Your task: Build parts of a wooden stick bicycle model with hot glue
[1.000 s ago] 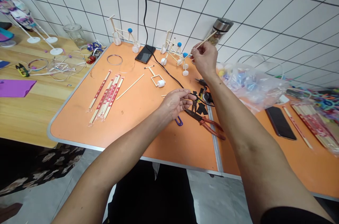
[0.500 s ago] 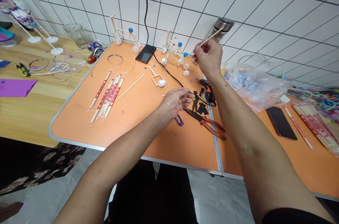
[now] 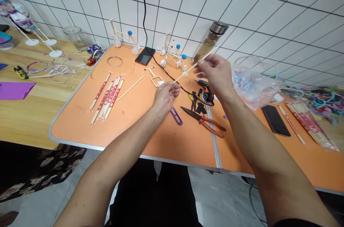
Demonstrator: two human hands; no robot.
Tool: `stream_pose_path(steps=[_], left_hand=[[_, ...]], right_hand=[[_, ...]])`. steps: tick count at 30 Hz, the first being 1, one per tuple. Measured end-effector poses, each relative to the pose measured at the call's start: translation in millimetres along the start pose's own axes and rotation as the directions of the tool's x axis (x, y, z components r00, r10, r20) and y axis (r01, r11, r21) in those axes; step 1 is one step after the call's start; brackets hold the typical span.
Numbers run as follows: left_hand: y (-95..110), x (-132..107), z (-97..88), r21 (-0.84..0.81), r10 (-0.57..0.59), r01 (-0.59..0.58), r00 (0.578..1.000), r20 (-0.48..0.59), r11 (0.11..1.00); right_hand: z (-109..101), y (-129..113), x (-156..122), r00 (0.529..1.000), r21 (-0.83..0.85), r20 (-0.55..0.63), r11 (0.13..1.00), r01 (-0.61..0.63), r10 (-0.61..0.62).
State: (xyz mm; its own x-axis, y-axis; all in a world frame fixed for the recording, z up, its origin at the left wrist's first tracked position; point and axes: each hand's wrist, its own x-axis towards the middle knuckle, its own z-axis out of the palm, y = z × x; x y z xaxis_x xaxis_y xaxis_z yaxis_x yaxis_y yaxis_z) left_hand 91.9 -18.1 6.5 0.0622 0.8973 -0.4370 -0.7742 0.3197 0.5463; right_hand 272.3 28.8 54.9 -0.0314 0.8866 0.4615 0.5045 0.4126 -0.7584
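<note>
A thin wooden chopstick (image 3: 191,68) slants up to the right above the orange table. My right hand (image 3: 215,75) is closed around its upper part, with the tip sticking out past the fingers. Its lower end meets the fingertips of my left hand (image 3: 165,97), which pinch it. Just behind my left hand lies a small stick frame with a white roll (image 3: 156,81), partly covered by that hand. Purple thread snips (image 3: 176,116) rest below the left fingers. Red-handled long-nose pliers (image 3: 202,120) and a black glue gun (image 3: 205,89) lie below my right hand.
Wrapped chopsticks (image 3: 109,100) and a loose chopstick (image 3: 130,88) lie left. Stick tricycles with blue balls (image 3: 125,37), a phone (image 3: 145,56) and a glass bottle (image 3: 208,42) stand or lie near the tiled wall. A black cable (image 3: 144,15) crosses the table. Right: a plastic bag (image 3: 254,85), another phone (image 3: 276,120).
My right hand has come down with the chopstick, bringing its lower end to my left hand. My left hand has shifted slightly left, uncovering more of the thread snips and pliers.
</note>
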Motion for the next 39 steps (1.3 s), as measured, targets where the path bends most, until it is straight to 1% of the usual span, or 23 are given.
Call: stream_pose_path(steps=[1, 2, 3, 4, 5, 7, 8, 10, 12, 14, 16, 18, 20, 22, 23, 24, 26, 28, 29, 31, 34, 36, 39], left_hand=[[0, 0, -0.3, 0.001, 0.008, -0.008, 1.000, -0.007, 1.000], [0, 0, -0.7, 0.003, 0.013, -0.013, 1.000, -0.013, 1.000], [0, 1, -0.9, 0.006, 0.014, -0.013, 1.000, -0.017, 1.000], [0, 1, -1.2, 0.010, 0.013, -0.013, 1.000, -0.018, 1.000], [0, 1, -1.3, 0.013, 0.012, -0.011, 1.000, -0.014, 1.000], [-1, 1, -1.4, 0.014, 0.011, -0.011, 1.000, -0.003, 1.000], [-1, 1, -1.3, 0.014, 0.009, -0.009, 1.000, 0.002, 1.000], [0, 1, -1.0, 0.014, 0.002, -0.002, 1.000, 0.003, 1.000], [0, 0, -0.6, 0.013, -0.009, 0.009, 1.000, -0.006, 1.000], [1, 1, -0.3, 0.007, -0.014, 0.014, 1.000, -0.015, 1.000], [1, 1, -0.2, -0.004, -0.021, 0.021, 0.999, -0.028, 1.000], [-1, 1, -0.5, -0.012, -0.032, 0.032, 0.998, -0.049, 0.999], [-3, 1, -1.3, 0.001, -0.046, 0.046, 0.997, -0.054, 0.999], [-5, 0, -2.5, 0.034, -0.057, 0.059, 0.998, -0.036, 0.998], [-7, 0, -3.2, 0.052, -0.064, 0.066, 0.998, -0.023, 0.996], [-8, -1, -3.8, 0.069, -0.074, 0.075, 0.997, -0.015, 0.995], [-9, -2, -4.7, 0.094, -0.095, 0.095, 0.995, -0.011, 0.991], [-10, -2, -5.4, 0.111, -0.108, 0.108, 0.994, -0.008, 0.988], [-10, -3, -5.5, 0.116, -0.111, 0.111, 0.994, -0.004, 0.987], [-10, -3, -5.6, 0.125, -0.114, 0.112, 0.993, 0.008, 0.986], [-11, -4, -5.3, 0.130, -0.123, 0.119, 0.992, 0.026, 0.984], [-11, -5, -5.0, 0.134, -0.131, 0.125, 0.991, 0.036, 0.983], [-10, -6, -4.9, 0.139, -0.143, 0.136, 0.989, 0.043, 0.981]], right_hand=[[-6, -5, -4, 0.992, -0.149, -0.076, 0.985, 0.089, -0.102], [-11, -11, -7, 0.971, -0.310, -0.117, 0.936, 0.165, -0.210], [-15, -16, -9, 0.949, -0.448, -0.089, 0.863, 0.233, -0.302], [-17, -19, -10, 0.928, -0.552, -0.008, 0.776, 0.306, -0.372], [-18, -21, -10, 0.906, -0.613, 0.111, 0.689, 0.387, -0.409], [-15, -20, -6, 0.840, -0.635, 0.345, 0.555, 0.538, -0.419], [-12, -18, -3, 0.808, -0.626, 0.425, 0.513, 0.588, -0.408], [-9, -13, 5, 0.773, -0.619, 0.502, 0.464, 0.634, -0.388], [-9, -10, 11, 0.765, -0.622, 0.529, 0.445, 0.644, -0.368], [-12, -10, 14, 0.762, -0.616, 0.555, 0.450, 0.646, -0.334], [-19, -13, 18, 0.767, -0.608, 0.577, 0.478, 0.634, -0.282], [-25, -15, 24, 0.794, -0.613, 0.561, 0.528, 0.588, -0.233], [-28, -14, 35, 0.843, -0.605, 0.501, 0.618, 0.503, -0.195], [-27, -11, 49, 0.890, -0.549, 0.429, 0.738, 0.393, -0.155], [-25, -9, 57, 0.906, -0.517, 0.405, 0.786, 0.340, -0.125], [-21, -7, 65, 0.914, -0.497, 0.394, 0.814, 0.300, -0.096], [-13, -2, 80, 0.915, -0.517, 0.399, 0.808, 0.281, -0.063], [-4, 2, 91, 0.906, -0.525, 0.419, 0.797, 0.300, -0.065], [0, 4, 95, 0.903, -0.508, 0.423, 0.806, 0.304, -0.074], [7, 6, 102, 0.909, -0.433, 0.407, 0.856, 0.282, -0.094], [15, 6, 108, 0.941, -0.292, 0.327, 0.938, 0.189, -0.088], [18, 6, 110, 0.956, -0.245, 0.288, 0.960, 0.136, -0.062], [23, 5, 113, 0.952, -0.242, 0.301, 0.962, 0.127, -0.050]])
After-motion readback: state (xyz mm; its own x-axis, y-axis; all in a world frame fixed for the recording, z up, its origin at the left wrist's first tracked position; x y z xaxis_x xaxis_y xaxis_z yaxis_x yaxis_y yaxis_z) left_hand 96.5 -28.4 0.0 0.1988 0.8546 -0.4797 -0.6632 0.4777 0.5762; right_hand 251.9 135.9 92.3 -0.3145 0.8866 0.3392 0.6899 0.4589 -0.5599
